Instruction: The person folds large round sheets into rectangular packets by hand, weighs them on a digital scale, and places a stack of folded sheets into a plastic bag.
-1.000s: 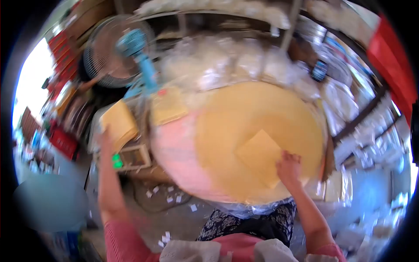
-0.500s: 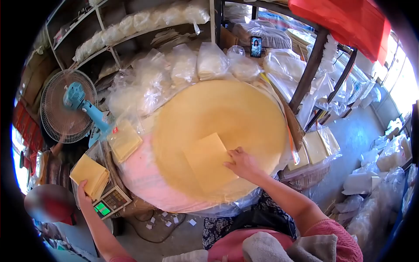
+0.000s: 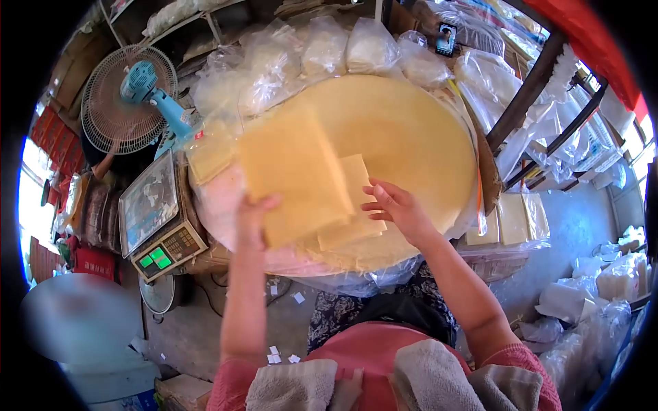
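A thick stack of square yellow sheets (image 3: 295, 178) is gripped at its lower left edge by my left hand (image 3: 255, 218), which is blurred by motion. Held up above the round yellow surface (image 3: 411, 130), this stack partly covers a second pile of yellow sheets (image 3: 355, 179) lying there. At that pile's right edge is my right hand (image 3: 401, 211), fingers apart and holding nothing. Whether its fingertips touch the pile, I cannot tell. To the left stands a digital scale (image 3: 171, 248) with a lit green display, its tray (image 3: 149, 202) bare.
Behind the round surface, filled clear plastic bags (image 3: 325, 48) stand in a row. A fan (image 3: 130, 96) is at the left. Wrapped yellow stacks (image 3: 514, 219) lie at the right beside a dark post (image 3: 534, 89). A phone (image 3: 445, 39) is propped at the back.
My left hand has lifted the stack off the scale and carried it right, over the round surface. My right hand has loosened from the pile, its fingers spreading. The view has shifted.
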A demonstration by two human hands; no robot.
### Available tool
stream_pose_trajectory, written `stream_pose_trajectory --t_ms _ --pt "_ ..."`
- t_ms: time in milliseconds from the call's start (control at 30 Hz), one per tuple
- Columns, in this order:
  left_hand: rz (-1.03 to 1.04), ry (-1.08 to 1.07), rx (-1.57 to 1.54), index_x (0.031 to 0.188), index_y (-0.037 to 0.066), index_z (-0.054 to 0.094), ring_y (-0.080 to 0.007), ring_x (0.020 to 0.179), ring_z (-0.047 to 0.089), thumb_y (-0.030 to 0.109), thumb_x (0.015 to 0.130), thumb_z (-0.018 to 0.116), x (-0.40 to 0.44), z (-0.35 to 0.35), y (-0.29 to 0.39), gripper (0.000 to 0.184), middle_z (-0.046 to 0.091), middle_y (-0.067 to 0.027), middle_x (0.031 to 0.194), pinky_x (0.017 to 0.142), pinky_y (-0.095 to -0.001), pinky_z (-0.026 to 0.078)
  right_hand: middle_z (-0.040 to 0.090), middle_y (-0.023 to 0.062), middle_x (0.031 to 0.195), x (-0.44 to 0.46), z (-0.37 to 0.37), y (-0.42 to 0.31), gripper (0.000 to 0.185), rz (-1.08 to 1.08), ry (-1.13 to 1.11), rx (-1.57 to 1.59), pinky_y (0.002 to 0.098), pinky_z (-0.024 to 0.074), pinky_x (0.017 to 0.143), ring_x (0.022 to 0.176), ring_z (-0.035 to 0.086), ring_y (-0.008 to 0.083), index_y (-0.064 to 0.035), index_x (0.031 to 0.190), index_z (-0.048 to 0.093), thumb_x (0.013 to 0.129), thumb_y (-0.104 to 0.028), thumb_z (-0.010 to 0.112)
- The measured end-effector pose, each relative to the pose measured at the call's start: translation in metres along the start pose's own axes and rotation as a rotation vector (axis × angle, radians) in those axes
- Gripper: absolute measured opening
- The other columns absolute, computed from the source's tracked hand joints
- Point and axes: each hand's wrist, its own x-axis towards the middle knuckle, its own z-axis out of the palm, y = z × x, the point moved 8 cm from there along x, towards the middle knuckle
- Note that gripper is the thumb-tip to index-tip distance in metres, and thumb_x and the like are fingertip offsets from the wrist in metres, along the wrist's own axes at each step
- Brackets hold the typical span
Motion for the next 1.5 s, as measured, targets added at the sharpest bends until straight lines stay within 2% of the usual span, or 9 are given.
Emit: stream_pose_trajectory --t_ms 100,300,467,667,833,933,1133,1300,1500 --pt "-0.140 -0.015 -0.015 0.114 -0.003 0.052 -0.0260 0.086 0.064 0.002 0.069 0.071 -0.002 0.053 -0.050 0.049 0.063 -0.0148 0.101 0.075 -0.0359 0.054 0.062 0.0087 0.106 0.001 0.011 -0.004 0.047 -0.065 -0.121 0.182 0.0276 0.0469 0.079 0.092 0.060 0.0150 0.0010 0.127 0.047 0.090 -0.026 0.059" --pt "-0.126 -0.087 0.206 0.113 -0.006 0.053 -0.0222 0.091 0.063 0.009 0.075 0.069 0.015 0.054 -0.095 0.044 0.061 -0.0157 0.106 0.077 -0.0324 0.052 0.060 0.0069 0.110 0.032 -0.024 0.044 0.046 -0.121 0.014 -0.344 0.0250 0.0452 0.083 0.096 0.057 0.0116 0.0033 0.129 0.044 0.089 -0.014 0.058" --pt "0.098 -0.040 0.851 0.114 -0.002 0.054 -0.0264 0.088 0.059 0.031 0.075 0.071 0.019 0.037 -0.081 0.053 0.057 -0.0163 0.099 0.077 -0.0351 0.048 0.063 0.0140 0.095 0.018 -0.022 0.030 0.044 -0.140 0.159 -0.577 0.0319 0.0488 0.068 0.082 0.062 0.0209 0.0018 0.113 0.055 0.081 -0.026 0.065" --pt "0.136 0.060 1.116 0.115 0.001 0.054 -0.0310 0.092 0.057 0.039 0.077 0.067 0.001 0.037 -0.067 0.055 0.054 -0.0189 0.100 0.080 -0.0386 0.046 0.064 0.0170 0.084 0.015 -0.026 0.018 0.045 -0.007 0.253 -0.733 0.0352 0.0495 0.064 0.077 0.063 0.0257 0.0012 0.099 0.060 0.081 -0.040 0.063" --pt "-0.167 -0.045 0.684 0.109 -0.006 0.054 -0.0235 0.084 0.062 0.029 0.074 0.072 0.019 0.029 -0.086 0.053 0.061 -0.0148 0.100 0.069 -0.0330 0.049 0.066 0.0150 0.090 0.028 -0.030 0.026 0.049 0.032 0.277 -0.699 0.0334 0.0510 0.065 0.079 0.065 0.0241 0.0029 0.103 0.060 0.079 -0.039 0.067" --pt "-0.289 -0.074 0.464 0.110 -0.005 0.052 -0.0198 0.083 0.061 0.025 0.073 0.073 0.010 0.038 -0.084 0.052 0.061 -0.0117 0.099 0.067 -0.0308 0.048 0.067 0.0119 0.097 0.029 -0.018 0.047 0.049 0.249 0.080 -0.068 0.0334 0.0527 0.069 0.085 0.065 0.0216 0.0034 0.106 0.060 0.078 -0.035 0.071" --pt "-0.322 -0.060 0.325 0.118 -0.001 0.041 -0.0208 0.095 0.058 0.013 0.071 0.072 -0.010 0.036 -0.082 0.058 0.056 -0.0122 0.103 0.075 -0.0303 0.048 0.061 0.0120 0.111 0.014 0.000 0.048 0.048 0.413 -0.076 0.368 0.0320 0.0521 0.083 0.097 0.062 0.0196 0.0010 0.118 0.053 0.082 -0.026 0.069" --pt "-0.315 -0.118 0.028 0.129 0.003 0.029 -0.0241 0.099 0.057 0.007 0.072 0.069 -0.023 0.048 -0.081 0.070 0.051 -0.0121 0.115 0.088 -0.0353 0.047 0.063 0.0129 0.107 0.010 0.003 0.053 0.046 0.410 -0.064 0.371 0.0329 0.0535 0.080 0.094 0.063 0.0213 0.0020 0.115 0.054 0.084 -0.028 0.066" --pt "-0.358 -0.162 -0.246 0.128 0.001 0.042 -0.0267 0.105 0.056 -0.003 0.070 0.060 -0.031 0.041 -0.105 0.061 0.055 -0.0137 0.116 0.093 -0.0379 0.046 0.062 0.0131 0.107 0.000 -0.010 0.045 0.056 0.296 -0.007 0.016 0.0329 0.0539 0.078 0.094 0.063 0.0223 0.0027 0.116 0.053 0.081 -0.038 0.069"
